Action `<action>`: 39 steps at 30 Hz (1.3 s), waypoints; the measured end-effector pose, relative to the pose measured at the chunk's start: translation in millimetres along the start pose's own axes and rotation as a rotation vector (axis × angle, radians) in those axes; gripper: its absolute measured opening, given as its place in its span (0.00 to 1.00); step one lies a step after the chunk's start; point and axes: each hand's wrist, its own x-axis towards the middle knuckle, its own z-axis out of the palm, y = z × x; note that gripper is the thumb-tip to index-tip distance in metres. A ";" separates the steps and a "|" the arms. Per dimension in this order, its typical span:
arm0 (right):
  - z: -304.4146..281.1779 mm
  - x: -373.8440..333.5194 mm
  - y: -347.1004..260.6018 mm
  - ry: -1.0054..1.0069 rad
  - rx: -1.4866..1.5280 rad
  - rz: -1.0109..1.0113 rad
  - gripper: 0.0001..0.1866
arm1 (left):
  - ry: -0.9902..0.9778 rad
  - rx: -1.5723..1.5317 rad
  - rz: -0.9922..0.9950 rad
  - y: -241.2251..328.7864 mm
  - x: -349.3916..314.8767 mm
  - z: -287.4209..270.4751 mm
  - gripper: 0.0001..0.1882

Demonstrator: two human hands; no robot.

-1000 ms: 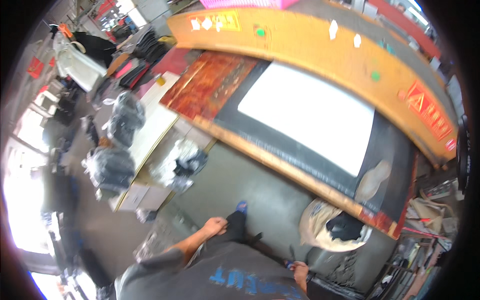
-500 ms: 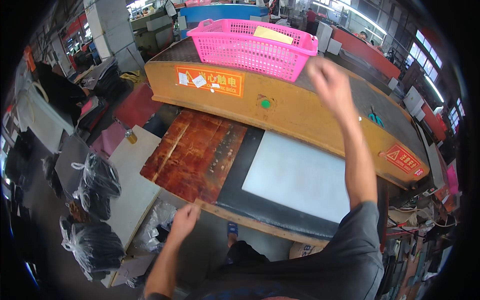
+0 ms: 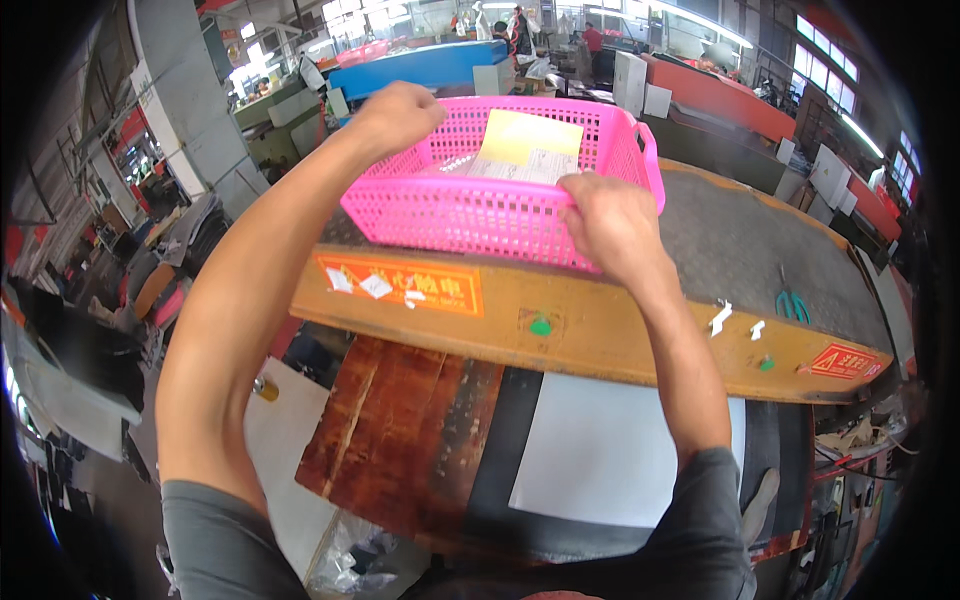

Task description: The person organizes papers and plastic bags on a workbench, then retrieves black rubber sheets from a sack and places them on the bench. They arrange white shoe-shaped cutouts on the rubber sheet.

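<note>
A pink plastic basket (image 3: 450, 218) with lattice walls stands on top of the yellow-brown machine beam. My left hand (image 3: 397, 120) is closed over the rim at the basket's left end, its fingertips partly hidden. My right hand (image 3: 615, 225) grips the near rim toward the right corner, fingers curled over the edge. Inside the basket lie a yellow sheet (image 3: 535, 138) and white printed paper (image 3: 525, 165); other contents are hard to make out.
Below the yellow-brown beam (image 3: 500, 310) lie a white board (image 3: 590, 450) and a worn reddish-brown board (image 3: 390, 430). Teal-handled scissors (image 3: 793, 305) rest on the beam's dark top at right. A pale side table (image 3: 285, 430) stands at left.
Both hands have come onto the basket: the left rose from beside the table edge to its left end, the right closed on the near rim. The view has tilted up.
</note>
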 end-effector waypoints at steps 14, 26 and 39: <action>14.7 -4.7 3.2 0.112 -0.026 0.005 0.09 | -0.906 -0.358 -0.589 -59.1 116.1 145.9 0.20; 15.7 -7.5 2.4 0.146 -0.021 0.000 0.08 | -0.453 -0.556 -0.440 -34.8 114.6 148.6 0.24; 7.6 7.5 -67.3 0.404 1.279 0.317 0.38 | 0.222 -1.020 -0.133 -21.4 -165.9 -100.3 0.18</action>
